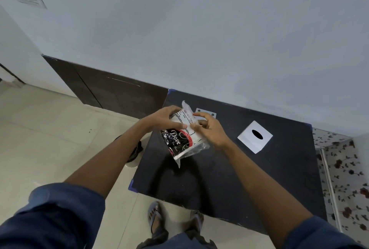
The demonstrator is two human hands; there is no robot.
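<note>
A clear plastic packet (184, 140) with a black, red and white "Dove" print is held above the left part of a black table (229, 178). My left hand (163, 119) grips the packet's upper left side, fingers curled over its top. My right hand (209, 128) pinches the packet's upper right edge near a white label. The packet's lower end hangs free and tilts toward me.
A white tissue box (255, 136) with a dark oval slot lies on the table to the right. A small white plate (206, 112) with holes lies behind my hands. A dark shoe (135, 151) sits on the tiled floor at the left. Flowered fabric (345, 178) borders the table's right side.
</note>
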